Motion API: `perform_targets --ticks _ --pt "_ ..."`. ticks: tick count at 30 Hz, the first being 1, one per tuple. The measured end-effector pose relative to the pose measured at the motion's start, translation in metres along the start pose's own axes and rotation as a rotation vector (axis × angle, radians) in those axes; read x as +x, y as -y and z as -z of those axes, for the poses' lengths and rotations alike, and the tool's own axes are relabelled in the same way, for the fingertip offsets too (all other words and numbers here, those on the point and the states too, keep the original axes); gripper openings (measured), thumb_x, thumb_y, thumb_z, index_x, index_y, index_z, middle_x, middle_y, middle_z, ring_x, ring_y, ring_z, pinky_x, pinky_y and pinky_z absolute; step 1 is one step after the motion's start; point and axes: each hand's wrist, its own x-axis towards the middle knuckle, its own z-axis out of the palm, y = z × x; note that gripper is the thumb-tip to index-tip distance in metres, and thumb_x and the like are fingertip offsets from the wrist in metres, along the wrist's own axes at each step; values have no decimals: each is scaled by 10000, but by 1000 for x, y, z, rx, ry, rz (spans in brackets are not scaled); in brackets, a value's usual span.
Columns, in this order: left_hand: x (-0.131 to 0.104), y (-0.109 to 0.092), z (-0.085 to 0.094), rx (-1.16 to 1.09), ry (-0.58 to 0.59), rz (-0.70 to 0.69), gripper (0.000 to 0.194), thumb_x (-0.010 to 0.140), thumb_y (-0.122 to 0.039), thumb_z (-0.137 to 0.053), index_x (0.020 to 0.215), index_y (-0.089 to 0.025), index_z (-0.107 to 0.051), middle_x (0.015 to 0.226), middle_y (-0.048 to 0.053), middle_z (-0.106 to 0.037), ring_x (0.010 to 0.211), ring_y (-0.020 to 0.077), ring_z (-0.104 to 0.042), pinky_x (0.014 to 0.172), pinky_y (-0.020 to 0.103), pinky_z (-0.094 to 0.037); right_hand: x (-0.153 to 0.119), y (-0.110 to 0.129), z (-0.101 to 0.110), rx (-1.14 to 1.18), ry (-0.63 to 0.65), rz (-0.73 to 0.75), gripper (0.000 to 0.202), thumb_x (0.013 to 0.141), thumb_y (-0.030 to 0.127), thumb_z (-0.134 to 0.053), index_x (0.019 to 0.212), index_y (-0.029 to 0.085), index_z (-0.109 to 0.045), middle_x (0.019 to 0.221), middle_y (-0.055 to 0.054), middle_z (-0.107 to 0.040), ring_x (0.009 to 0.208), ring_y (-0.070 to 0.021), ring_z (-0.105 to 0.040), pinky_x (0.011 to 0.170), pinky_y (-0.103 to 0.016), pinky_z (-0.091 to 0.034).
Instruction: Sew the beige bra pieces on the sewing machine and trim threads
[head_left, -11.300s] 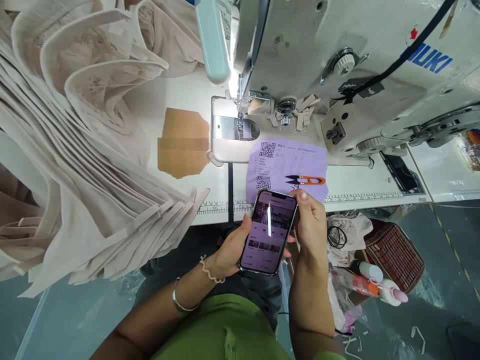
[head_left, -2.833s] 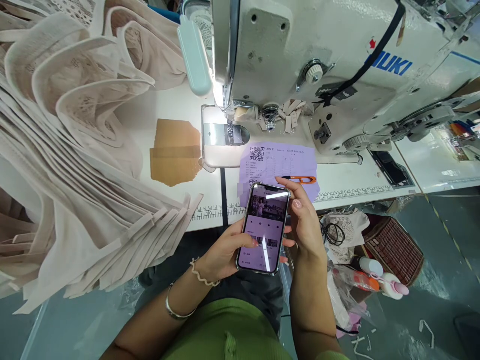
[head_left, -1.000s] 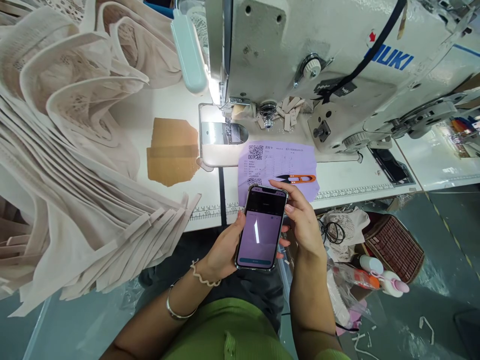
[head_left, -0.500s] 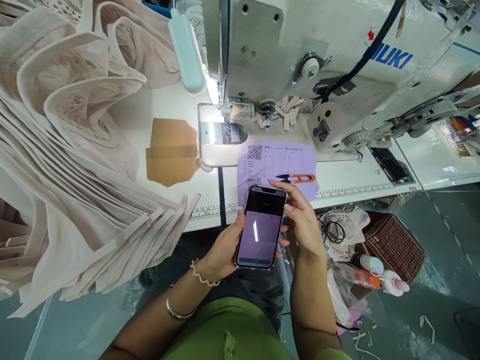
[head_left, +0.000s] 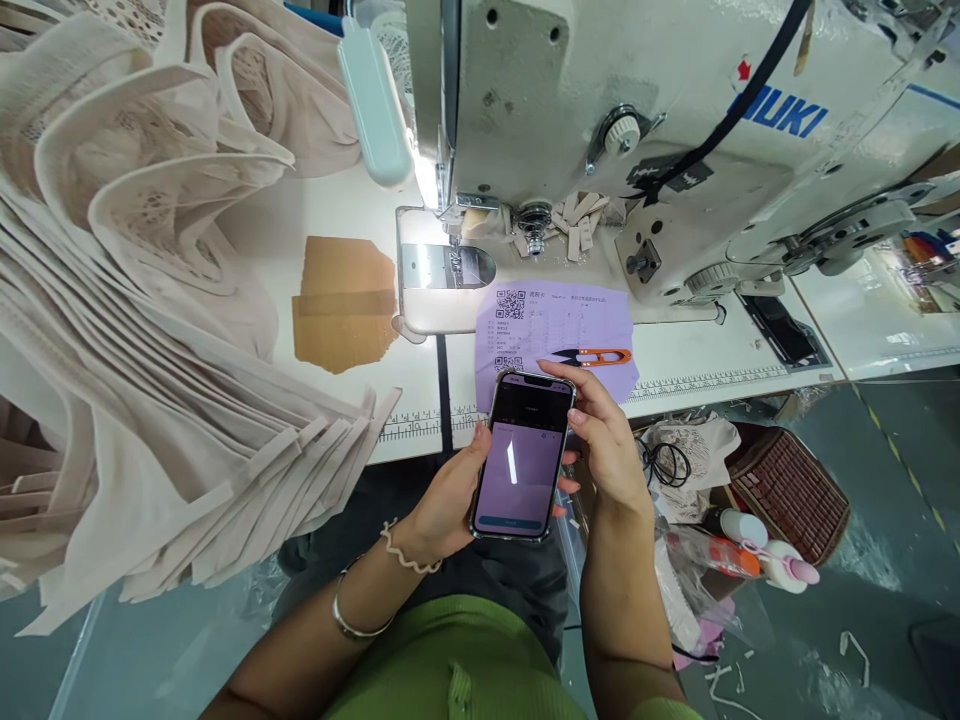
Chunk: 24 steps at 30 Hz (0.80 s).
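A smartphone (head_left: 520,470) is held upright between both hands, in front of the sewing table's edge. My left hand (head_left: 452,490) is closed around its left side, thumb along the edge. On the right side, my right hand (head_left: 604,430) grips the phone's upper corner, with some fingertips behind it. The screen is lit, dark at the top and purple below. Just beyond the phone lies a purple paper sheet (head_left: 555,312) printed with QR codes. Orange-handled thread snips (head_left: 604,357) rest on that sheet.
A sewing machine (head_left: 540,110) stands beyond the paper. Beige fabric pieces (head_left: 187,400) are heaped at left, beside a brown card patch (head_left: 343,305). A pale green lamp (head_left: 375,105) hangs near the needle. At lower right are a woven basket (head_left: 791,490) and bottles (head_left: 784,567).
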Motion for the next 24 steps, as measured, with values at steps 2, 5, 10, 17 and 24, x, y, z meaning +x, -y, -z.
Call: perform_targets --ticks 2,5,10,17,24 --pt "0 0 1 -5 7 -3 777 901 -711 -465 1359 -93 -573 1272 241 -657 959 359 -729 872 487 -571 0 -1 0 0 2 2 409 918 337 -514 1323 372 -560 809 17 -524 457 -81 -394 333 -219 -366" --pt "0 1 2 -21 13 -9 740 933 -680 -435 1366 -94 -566 1300 237 -642 990 354 -721 886 493 -570 0 -2 1 7 6 15 413 915 322 -514 1324 359 -562 793 22 -514 455 -76 -393 338 -213 -367" --pt "1 2 2 -42 35 -19 687 964 -642 -407 1357 -104 -577 1322 224 -634 1024 351 -712 904 504 -564 1 -1 1 0 17 23 426 905 331 -508 1329 340 -552 752 29 -498 457 -82 -391 342 -217 -377" --pt "1 4 3 -49 39 -49 695 935 -664 -453 1349 -122 -587 1319 221 -637 1061 372 -697 905 532 -561 2 -4 2 11 34 45 415 914 312 -509 1325 356 -551 764 29 -492 458 -78 -393 340 -216 -377" --pt "0 0 0 -4 46 -9 778 877 -721 -505 1300 -77 -614 1143 232 -718 934 352 -741 816 440 -586 2 -4 3 2 42 55 415 920 305 -503 1330 357 -544 787 26 -498 467 -75 -391 342 -206 -375"
